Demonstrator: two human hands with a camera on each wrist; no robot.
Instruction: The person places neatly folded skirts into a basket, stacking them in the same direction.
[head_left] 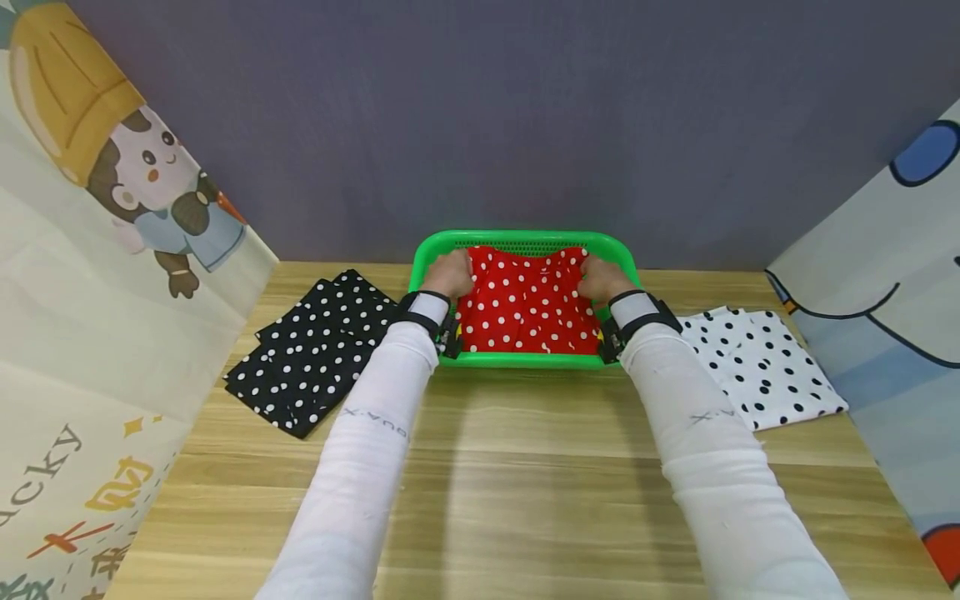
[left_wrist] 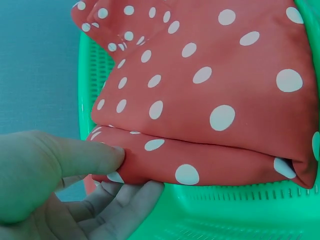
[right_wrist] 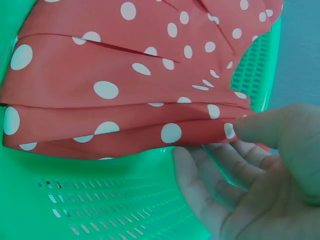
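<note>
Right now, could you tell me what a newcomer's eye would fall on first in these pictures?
The red polka-dot cloth stands out first, folded in the green basket at the far middle of the wooden table. The left hand and right hand each pinch an end of it. A black dotted cloth lies left of the basket, a white dotted cloth right.
</note>
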